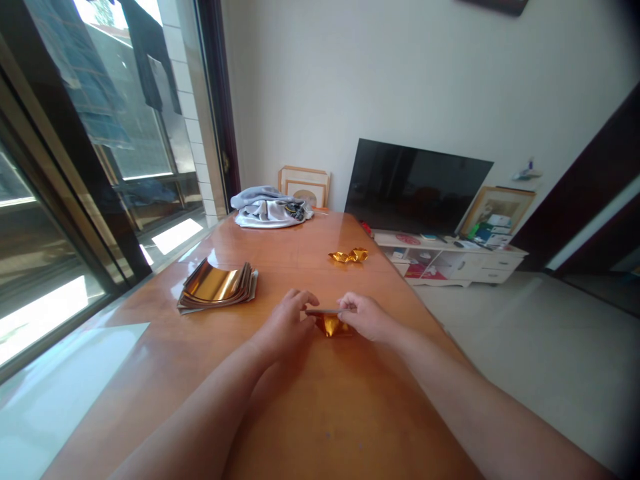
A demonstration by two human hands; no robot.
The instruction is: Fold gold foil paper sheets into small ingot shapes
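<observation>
Over the middle of the wooden table, a piece of gold foil paper [330, 325] is held between both hands. It is partly folded, with a straight greyish top edge and a pointed, shiny gold part below it. My left hand [287, 319] has its thumb and fingers around the left end of the paper. At the right end, my right hand [367, 318] pinches it between thumb and curled fingers. Farther off lie folded gold foil shapes [350, 256]. To the left is a curved stack of gold foil sheets [215, 285].
Light grey cloth [273, 208] is heaped at the table's far end. A pale sheet [65, 393] covers the near left corner. Past the right edge stand a white cabinet [457, 265] and a large television [417, 187]. Glass doors line the left side.
</observation>
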